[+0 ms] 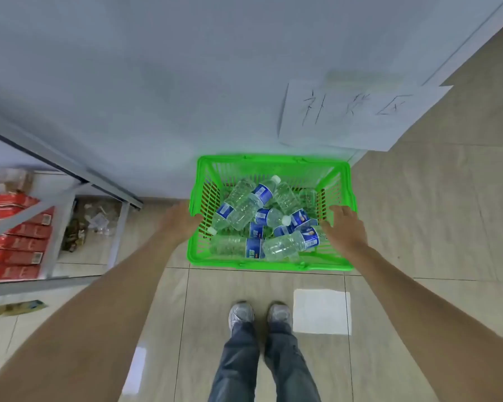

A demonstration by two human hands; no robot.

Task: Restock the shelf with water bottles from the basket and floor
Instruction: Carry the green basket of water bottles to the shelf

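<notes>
Green basket of bottles is seen mid-frame on floor. Left rim is gripped by left hand; right rim is gripped by right hand, fingers curled over. Shelf at left edge.

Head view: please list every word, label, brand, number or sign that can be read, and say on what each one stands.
"补货区", handwritten, blurred, probable reading: white paper sign on the wall.
Blue labels on the water bottles in the green basket: white print, too small and blurred to read.
Red boxes on the shelf: print and barcode stickers too blurred to read.
White sheet on the floor: no text visible.
</notes>
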